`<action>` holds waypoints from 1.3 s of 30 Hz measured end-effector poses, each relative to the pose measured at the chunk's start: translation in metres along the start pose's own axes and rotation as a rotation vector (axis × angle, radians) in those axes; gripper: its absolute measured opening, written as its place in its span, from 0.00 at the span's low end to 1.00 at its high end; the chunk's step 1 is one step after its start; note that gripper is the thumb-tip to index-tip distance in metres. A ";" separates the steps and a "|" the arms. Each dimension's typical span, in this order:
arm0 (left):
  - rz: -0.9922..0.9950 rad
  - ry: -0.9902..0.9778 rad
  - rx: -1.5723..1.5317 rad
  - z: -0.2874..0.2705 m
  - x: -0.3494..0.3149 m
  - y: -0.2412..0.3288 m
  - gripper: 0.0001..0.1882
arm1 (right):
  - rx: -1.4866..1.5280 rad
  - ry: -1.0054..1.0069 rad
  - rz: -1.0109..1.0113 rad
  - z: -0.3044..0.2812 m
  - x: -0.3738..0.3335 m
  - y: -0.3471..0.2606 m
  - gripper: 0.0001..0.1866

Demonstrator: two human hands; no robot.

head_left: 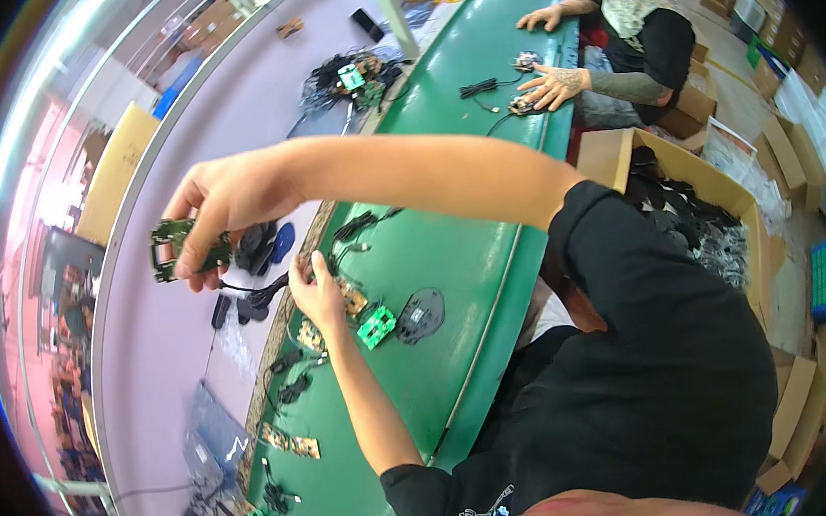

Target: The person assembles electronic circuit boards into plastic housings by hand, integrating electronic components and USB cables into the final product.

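My right hand (226, 208) reaches across to the far left, thumb and fingers closed around a dark green circuit board (168, 249). From beneath it a black cable (259, 293) runs toward my left hand (317, 290). The left fingers seem curled on that cable at the conveyor's edge, though they are partly hidden. On the green surface just right of my left wrist lie a bright green circuit board (377, 327) and a dark, rounded plastic shell (422, 316). Small brownish boards (352, 299) lie right beside the wrist.
A green conveyor belt (471, 273) runs diagonally beside a pale shelf (155, 368). Cable bundles, boards and a plastic bag (217, 426) line their border. Across the far end, a co-worker's hand (554, 87) rests on small parts. A cardboard box (606, 158) of black pieces stands right.
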State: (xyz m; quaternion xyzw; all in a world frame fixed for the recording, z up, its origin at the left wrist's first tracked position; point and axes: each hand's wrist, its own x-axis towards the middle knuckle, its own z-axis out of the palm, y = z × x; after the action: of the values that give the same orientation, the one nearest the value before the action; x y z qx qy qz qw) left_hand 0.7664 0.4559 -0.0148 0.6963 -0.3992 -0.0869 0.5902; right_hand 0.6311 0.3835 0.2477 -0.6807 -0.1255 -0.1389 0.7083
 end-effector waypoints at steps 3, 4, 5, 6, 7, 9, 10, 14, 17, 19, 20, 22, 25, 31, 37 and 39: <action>-0.090 0.238 -0.300 -0.056 -0.044 0.065 0.26 | -0.081 -0.133 -0.070 0.032 0.005 -0.043 0.15; -0.043 0.343 -0.325 -0.076 -0.052 0.070 0.23 | -0.144 -0.190 -0.111 0.039 0.011 -0.053 0.15; 0.067 0.419 -0.262 -0.108 -0.062 0.069 0.21 | -0.198 -0.260 -0.151 0.048 0.019 -0.064 0.15; 0.058 0.433 -0.265 -0.127 -0.074 0.090 0.20 | -0.246 -0.274 -0.162 0.051 0.015 -0.078 0.15; 0.021 0.373 -0.206 -0.153 -0.091 0.107 0.20 | -0.279 -0.298 -0.168 0.057 0.013 -0.086 0.16; 0.030 -0.054 0.089 -0.204 -0.132 0.141 0.17 | -0.351 -0.313 -0.145 0.070 0.001 -0.085 0.17; -0.044 -0.193 0.133 -0.217 -0.156 0.155 0.16 | -0.380 -0.368 -0.098 0.076 -0.002 -0.072 0.16; 0.065 -0.538 -0.186 -0.183 -0.252 0.196 0.17 | -0.473 -0.533 0.115 0.097 -0.056 0.054 0.13; 0.416 0.390 0.434 -0.134 -0.259 0.139 0.16 | -0.135 -0.393 0.317 0.105 -0.127 0.151 0.09; 0.208 0.133 0.413 -0.126 -0.243 0.088 0.14 | -0.087 -0.280 0.359 0.114 -0.154 0.165 0.12; -0.042 -0.083 0.119 -0.125 -0.244 0.082 0.13 | -0.111 -0.267 0.340 0.116 -0.162 0.163 0.12; -0.378 -0.491 -0.237 -0.126 -0.242 0.068 0.16 | -0.156 -0.210 0.297 0.112 -0.175 0.154 0.13; -0.582 -0.796 -0.398 -0.132 -0.227 0.067 0.15 | -0.173 -0.141 0.333 0.092 -0.203 0.147 0.12; -0.832 -0.753 -0.709 -0.111 -0.203 0.073 0.14 | -0.094 -0.182 0.436 0.074 -0.242 0.141 0.15; -0.859 -0.801 -0.571 -0.096 -0.171 0.077 0.08 | -0.111 -0.175 0.404 0.052 -0.226 0.149 0.15; -0.876 -0.750 -0.527 -0.089 -0.164 0.068 0.07 | -0.128 -0.073 0.302 0.038 -0.219 0.147 0.14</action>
State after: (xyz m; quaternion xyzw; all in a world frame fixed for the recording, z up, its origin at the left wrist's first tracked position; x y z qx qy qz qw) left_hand 0.6786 0.6316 0.0140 0.5485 -0.2223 -0.6538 0.4714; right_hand 0.4820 0.4325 0.0322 -0.7400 -0.0381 -0.0137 0.6714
